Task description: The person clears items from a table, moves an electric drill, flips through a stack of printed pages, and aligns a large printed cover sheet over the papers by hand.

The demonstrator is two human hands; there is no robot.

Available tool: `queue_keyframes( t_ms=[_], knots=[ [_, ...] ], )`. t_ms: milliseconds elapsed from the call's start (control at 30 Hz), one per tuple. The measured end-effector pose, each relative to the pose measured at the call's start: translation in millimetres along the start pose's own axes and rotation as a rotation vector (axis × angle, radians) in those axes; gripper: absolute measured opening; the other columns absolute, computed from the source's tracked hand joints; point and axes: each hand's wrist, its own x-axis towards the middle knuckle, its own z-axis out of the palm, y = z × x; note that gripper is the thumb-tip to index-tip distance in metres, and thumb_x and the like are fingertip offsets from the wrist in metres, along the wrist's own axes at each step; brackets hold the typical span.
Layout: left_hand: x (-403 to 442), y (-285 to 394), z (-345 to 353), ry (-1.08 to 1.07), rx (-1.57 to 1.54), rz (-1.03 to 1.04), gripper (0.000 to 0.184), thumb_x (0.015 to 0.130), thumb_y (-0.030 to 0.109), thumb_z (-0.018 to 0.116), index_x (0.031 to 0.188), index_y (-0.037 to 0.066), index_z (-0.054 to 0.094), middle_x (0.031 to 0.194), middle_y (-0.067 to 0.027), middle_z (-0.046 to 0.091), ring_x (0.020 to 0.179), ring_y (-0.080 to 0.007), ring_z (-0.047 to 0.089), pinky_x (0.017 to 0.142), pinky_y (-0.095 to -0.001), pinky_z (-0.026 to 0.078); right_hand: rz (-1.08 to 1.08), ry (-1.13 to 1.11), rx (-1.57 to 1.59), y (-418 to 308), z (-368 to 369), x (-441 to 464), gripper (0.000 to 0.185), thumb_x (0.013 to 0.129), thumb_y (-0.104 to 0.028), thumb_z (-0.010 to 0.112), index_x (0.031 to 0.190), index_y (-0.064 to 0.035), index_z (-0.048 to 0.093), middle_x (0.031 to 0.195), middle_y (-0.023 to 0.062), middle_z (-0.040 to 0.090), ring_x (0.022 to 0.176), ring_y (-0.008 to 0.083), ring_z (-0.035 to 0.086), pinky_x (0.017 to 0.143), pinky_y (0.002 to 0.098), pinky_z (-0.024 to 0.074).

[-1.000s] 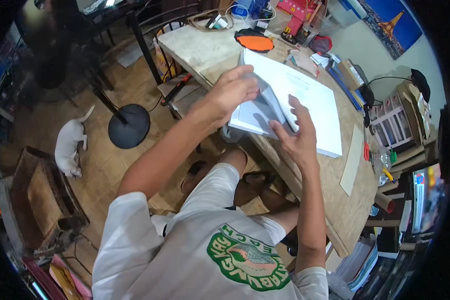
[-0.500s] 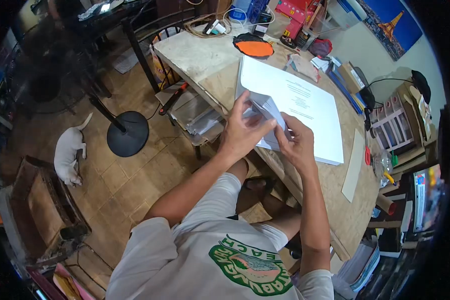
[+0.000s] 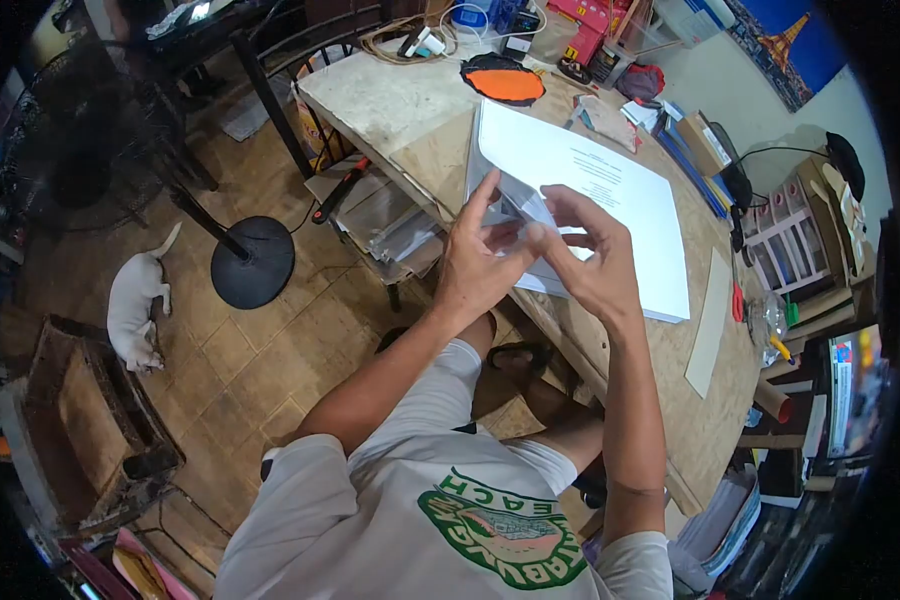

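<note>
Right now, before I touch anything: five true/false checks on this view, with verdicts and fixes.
1. The left hand and right hand are both at the bent sheets on the near side of the paper stack. True.
2. The top sheet is blank. False: it carries printed lines.
3. The pale strip lies on the table, apart from the paper stack. True.
4. The orange-centred pad sits on the paper stack. False: it lies beyond it.
5. The white animal is standing. False: it lies on the floor.

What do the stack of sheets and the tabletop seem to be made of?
Stack of sheets: white paper, apparently matte, judging by the printed lines and bent corner. Tabletop: probably plywood or similar board, dull and worn, given its blotchy tan face.
</note>
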Motion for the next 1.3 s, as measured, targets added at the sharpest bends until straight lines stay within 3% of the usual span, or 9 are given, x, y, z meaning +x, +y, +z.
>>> queue_keyframes(
  t_ms=[667,700,767,867,1033,1133,1167,1233,1300],
  knots=[
    [-0.6,-0.3,-2.4,-0.036,0.027,-0.015,0.089,0.078,0.005,0.074,0.15,-0.005,0.022,0.133,-0.0208,0.051,0.115,-0.0229,0.058,0.094,-0.0328,0.051,-0.067,0.03,-0.018,2.4,5.6,12.8,0.028,0.089,-0.014,0.071,0.114,-0.0005,0.068,0.09,0.0097,0.07,0.076,0.0124,0.066,0.058,0.0256,0.0524],
    [-1.1,-5.2,-4.0,-0.036,0.026,-0.016,0.089,0.078,0.005,0.074,0.15,-0.005,0.022,0.133,-0.0208,0.051,0.115,-0.0229,0.058,0.094,-0.0328,0.051,-0.163,0.086,-0.107,3.9,5.8,13.6,0.027,0.089,-0.013,0.07,0.113,-0.0005,0.068,0.088,0.0107,0.071,0.074,0.0135,0.066,0.056,0.026,0.0521],
    [-2.2,-18.6,-8.5,0.026,0.197,0.126,0.087,0.08,0.003,0.072,0.149,-0.005,0.021,0.136,-0.0205,0.049,0.116,-0.0235,0.058,0.095,-0.033,0.05,-0.256,0.145,-0.195,8.1,5.6,17.2,0.026,0.089,-0.012,0.07,0.112,-0.0005,0.068,0.087,0.0116,0.071,0.072,0.0145,0.066,0.055,0.0265,0.0519],
    [-12.9,-4.2,-10.0,0.078,0.045,0.117,0.077,0.085,-0.008,0.065,0.148,-0.007,0.02,0.143,-0.0208,0.04,0.116,-0.023,0.057,0.091,-0.0308,0.054,-0.293,0.241,-0.219,12.9,2.0,28.4,0.021,0.089,-0.011,0.069,0.107,0.0003,0.069,0.083,0.012,0.071,0.07,0.0156,0.066,0.054,0.0274,0.0513],
    [-23.1,-1.5,-27.0,0.053,0.032,0.007,0.066,0.087,-0.012,0.059,0.144,-0.009,0.026,0.143,-0.0221,0.039,0.116,-0.0237,0.057,0.092,-0.0323,0.053,-0.281,0.285,-0.193,13.6,-4.8,37.3,0.024,0.091,-0.015,0.068,0.108,0.0021,0.068,0.082,0.0104,0.071,0.069,0.0112,0.061,0.061,0.0263,0.0502],
    [-20.7,1.3,-31.9,-0.052,0.291,0.083,0.063,0.087,-0.007,0.062,0.143,-0.005,0.033,0.141,-0.0239,0.042,0.116,-0.0261,0.058,0.092,-0.0354,0.053,-0.231,0.285,-0.059,19.2,-5.0,38.9,0.026,0.091,-0.016,0.069,0.11,0.0022,0.069,0.081,0.008,0.07,0.07,0.0091,0.058,0.064,0.0247,0.0486],
    [-24.2,22.4,-24.3,0.02,0.827,0.312,0.064,0.087,-0.003,0.065,0.144,-0.002,0.035,0.14,-0.025,0.044,0.116,-0.0276,0.058,0.093,-0.0365,0.052,-0.182,0.26,-0.019,18.7,-4.6,37.7,0.027,0.091,-0.017,0.07,0.11,0.0027,0.069,0.081,0.0066,0.069,0.07,0.0087,0.057,0.065,0.024,0.048],
    [-23.0,35.0,-17.3,0.099,1.36,0.547,0.065,0.086,0.0,0.067,0.144,0.0,0.037,0.139,-0.0262,0.045,0.116,-0.029,0.058,0.093,-0.0376,0.052,-0.135,0.236,0.02,19.2,-4.7,35.4,0.028,0.091,-0.017,0.07,0.11,0.0032,0.069,0.081,0.0053,0.068,0.071,0.0082,0.057,0.065,0.0232,0.0474],
    [-14.5,31.4,-8.3,-0.068,0.53,0.022,0.076,0.084,0.006,0.072,0.149,0.006,0.032,0.14,-0.028,0.044,0.116,-0.0303,0.058,0.095,-0.0371,0.051,-0.042,0.191,0.135,20.0,-4.9,34.4,0.029,0.091,-0.017,0.071,0.11,0.0046,0.069,0.082,0.0035,0.068,0.074,0.008,0.057,0.067,0.0226,0.0473]
  ],
)
